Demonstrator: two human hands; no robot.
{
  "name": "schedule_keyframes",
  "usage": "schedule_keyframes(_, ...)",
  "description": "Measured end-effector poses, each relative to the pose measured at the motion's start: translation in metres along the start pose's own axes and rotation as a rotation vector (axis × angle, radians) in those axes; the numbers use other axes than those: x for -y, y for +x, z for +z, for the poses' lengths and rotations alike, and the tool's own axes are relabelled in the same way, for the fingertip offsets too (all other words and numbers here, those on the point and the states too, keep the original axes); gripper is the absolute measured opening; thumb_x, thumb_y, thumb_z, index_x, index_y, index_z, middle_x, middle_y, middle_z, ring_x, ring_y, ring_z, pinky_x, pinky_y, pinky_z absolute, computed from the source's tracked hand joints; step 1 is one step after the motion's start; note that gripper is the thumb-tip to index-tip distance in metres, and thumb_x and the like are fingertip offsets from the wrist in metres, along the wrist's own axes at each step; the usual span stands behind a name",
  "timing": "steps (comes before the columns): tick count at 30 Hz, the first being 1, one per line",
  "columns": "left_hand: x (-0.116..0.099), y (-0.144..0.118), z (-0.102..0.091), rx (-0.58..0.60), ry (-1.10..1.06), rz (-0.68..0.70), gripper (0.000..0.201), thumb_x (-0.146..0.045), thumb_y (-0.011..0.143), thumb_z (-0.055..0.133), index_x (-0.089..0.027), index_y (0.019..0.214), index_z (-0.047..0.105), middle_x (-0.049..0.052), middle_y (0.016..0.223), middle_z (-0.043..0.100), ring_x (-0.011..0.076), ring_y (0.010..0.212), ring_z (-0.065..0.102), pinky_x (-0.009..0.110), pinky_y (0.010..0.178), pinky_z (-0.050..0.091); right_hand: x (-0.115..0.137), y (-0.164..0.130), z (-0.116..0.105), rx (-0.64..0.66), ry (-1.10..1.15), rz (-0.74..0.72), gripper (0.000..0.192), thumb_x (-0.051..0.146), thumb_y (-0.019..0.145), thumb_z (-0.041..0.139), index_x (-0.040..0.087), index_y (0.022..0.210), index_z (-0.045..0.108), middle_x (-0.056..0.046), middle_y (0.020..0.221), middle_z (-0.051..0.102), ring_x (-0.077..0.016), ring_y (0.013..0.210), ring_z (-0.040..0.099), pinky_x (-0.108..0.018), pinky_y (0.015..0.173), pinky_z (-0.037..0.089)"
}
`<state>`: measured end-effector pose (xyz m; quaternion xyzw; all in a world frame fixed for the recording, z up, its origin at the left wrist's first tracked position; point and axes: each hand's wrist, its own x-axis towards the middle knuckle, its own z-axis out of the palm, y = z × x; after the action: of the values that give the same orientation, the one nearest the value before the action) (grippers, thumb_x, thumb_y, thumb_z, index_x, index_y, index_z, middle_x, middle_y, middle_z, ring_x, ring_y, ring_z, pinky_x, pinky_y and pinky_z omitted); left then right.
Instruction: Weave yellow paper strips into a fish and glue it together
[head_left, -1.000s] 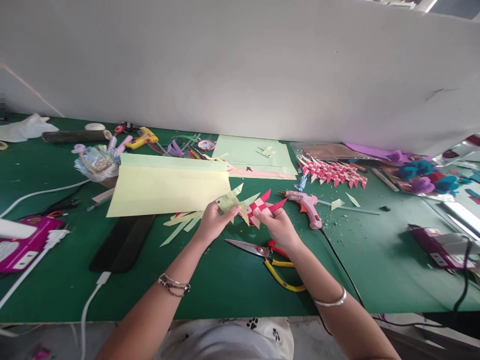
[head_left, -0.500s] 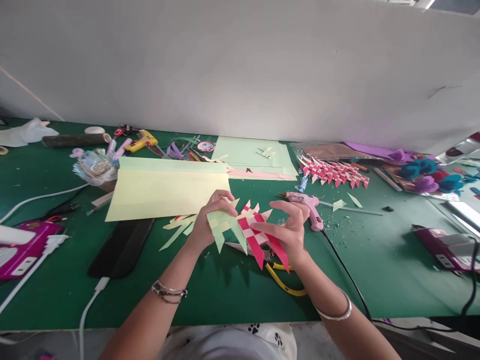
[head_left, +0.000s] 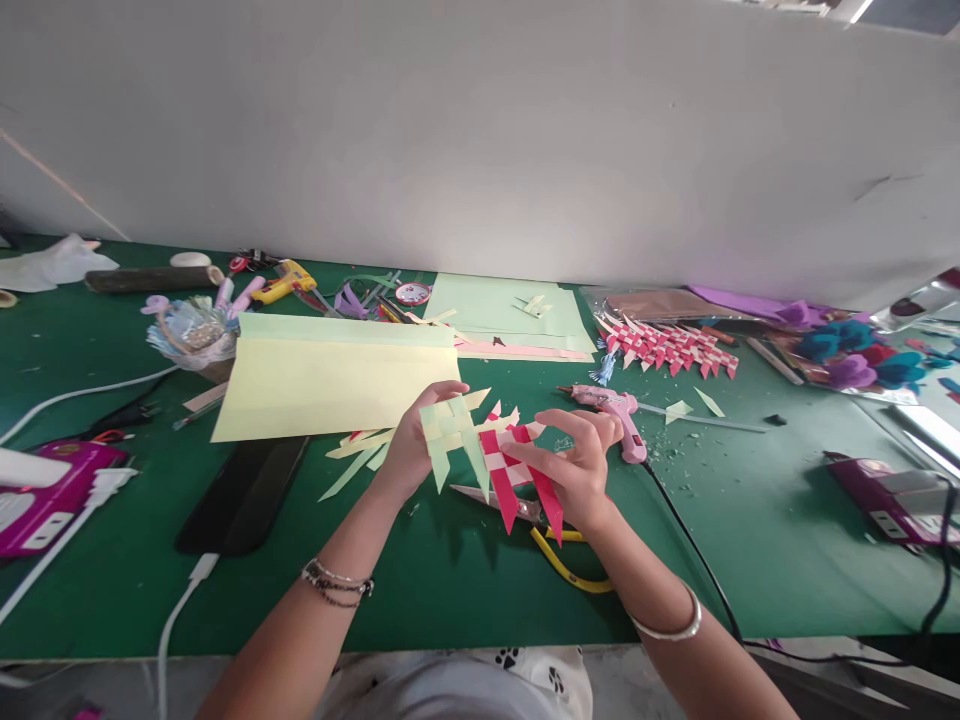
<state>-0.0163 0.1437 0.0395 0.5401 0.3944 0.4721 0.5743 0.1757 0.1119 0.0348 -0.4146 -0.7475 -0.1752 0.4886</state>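
The left hand [head_left: 411, 450] is pinching the green woven piece [head_left: 450, 430] between thumb and fingertips, closed on its left edge. The right hand [head_left: 581, 462] is gripping the red woven piece [head_left: 517, 465] from the right, with the thumb on the near face and the fingers curled behind it. Both pieces are being held up above the table [head_left: 450, 580], tilted toward the camera, with their inner edges touching or overlapping; the exact join cannot be told.

Compared with a second ago, the two pieces are no longer lying low near the table surface. They are now raised and turned face-on, and since half a second ago the green piece is sitting slightly higher and closer against the red one. By this reading, the work is passing from handling on the table to aligning the two weaves in the air.

Directly below the hands, the scissors [head_left: 510, 503] are lying on the table, with the yellow-handled pliers [head_left: 570, 570] just beside them. The pink glue gun [head_left: 615, 415] is resting just to the right of the right hand. The large yellow sheet [head_left: 330, 385] is lying behind the left hand, with loose paper strips [head_left: 360, 455] at its near edge. A row of finished red weaves [head_left: 667, 350] is lying well apart, at the back right.
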Motion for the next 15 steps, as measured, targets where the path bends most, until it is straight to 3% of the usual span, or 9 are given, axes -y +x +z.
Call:
schedule_keyframes(5,0.0016,0.0,-0.0012,0.056,-0.042,0.003,0.053,-0.043,0.065,0.071,-0.028,0.113,0.053,0.004,0.101,0.053,0.0185,0.085,0.055,0.022,0.06,0.047,-0.0002,0.0036,-0.0016,-0.003,0.04,0.03,0.023,0.021,0.086,0.053,0.036,0.079,0.07,-0.002,0.09,0.056,-0.0165,0.083,0.048,-0.037,0.075,0.027)
schedule_keyframes(10,0.003,0.0018,-0.0023,0.054,0.029,0.123,0.036,-0.043,0.068,0.069,-0.023,0.095,0.057,0.002,0.088,0.052,0.014,0.073,0.051,0.021,0.059,0.042,0.0011,0.0073,-0.0025,0.187,0.216,0.179,0.017,0.023,0.085,0.053,0.03,0.084,0.069,-0.001,0.084,0.059,-0.0143,0.078,0.053,-0.036,0.077,0.03)
schedule_keyframes(15,-0.0012,0.004,-0.001,-0.01,0.241,0.226,0.03,-0.048,0.07,0.064,-0.019,0.071,0.057,0.001,0.079,0.045,0.0155,0.075,0.047,0.025,0.068,0.042,0.0019,0.0062,0.0016,0.288,0.413,0.41,0.011,0.025,0.081,0.058,0.025,0.073,0.066,0.001,0.074,0.062,-0.0141,0.073,0.055,-0.038,0.081,0.03)
